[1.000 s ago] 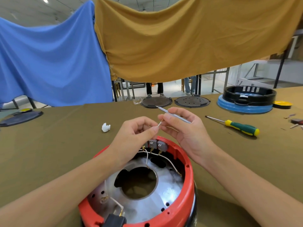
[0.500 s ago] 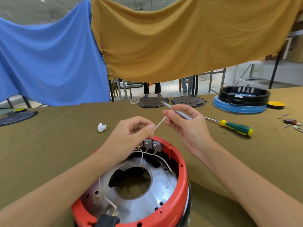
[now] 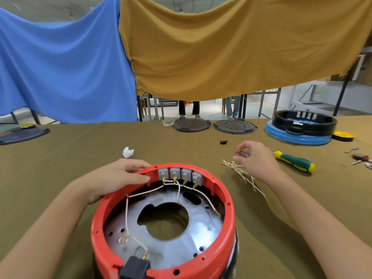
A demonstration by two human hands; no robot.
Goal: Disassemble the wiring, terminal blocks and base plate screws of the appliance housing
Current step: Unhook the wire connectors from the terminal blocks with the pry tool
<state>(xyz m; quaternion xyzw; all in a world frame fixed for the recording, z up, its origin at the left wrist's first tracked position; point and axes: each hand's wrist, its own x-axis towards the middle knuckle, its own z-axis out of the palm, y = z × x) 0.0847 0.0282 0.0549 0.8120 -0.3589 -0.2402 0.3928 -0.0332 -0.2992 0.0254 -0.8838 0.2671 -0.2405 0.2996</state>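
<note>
**A:** Where does the round red plastic appliance housing (image 3: 163,224) sit, and who has hold of it?

**B:** It stands open side up on the olive cloth tabletop (image 3: 70,158), nearest the viewer. The left hand (image 3: 114,178) rests on its far-left rim, fingers fairly straight over the outside edge and the thumb pressed just inside. That reads as steadying, not gripping.

**A:** And the right hand (image 3: 255,160)?

**B:** It hovers beyond the housing to the right, fingers loosely curled, over a loose bundle of thin white wires with brass ends (image 3: 241,174) lying on the tabletop. There seems to be something small and dark under the fingertips, but I cannot tell whether it is pinched.

**A:** What is left inside the housing?

**B:** A row of four grey terminal blocks (image 3: 181,175) at the far inner wall, with white wires (image 3: 177,190) running from them across the silver metal base plate (image 3: 181,238) to a black plug socket (image 3: 134,268) at the near rim.

**A:** So how should the next wire come off?

**B:** I'd keep the left hand bracing the rim beside the blocks, and pull each brass connector straight out by its metal end, not by the wire. The green-and-yellow-handled screwdriver (image 3: 293,162), just right of the right hand, looks suited to the plate screws later.

**A:** Any risk?

**B:** Tugging sideways could probably snap a thin lead or tip the housing.
</note>
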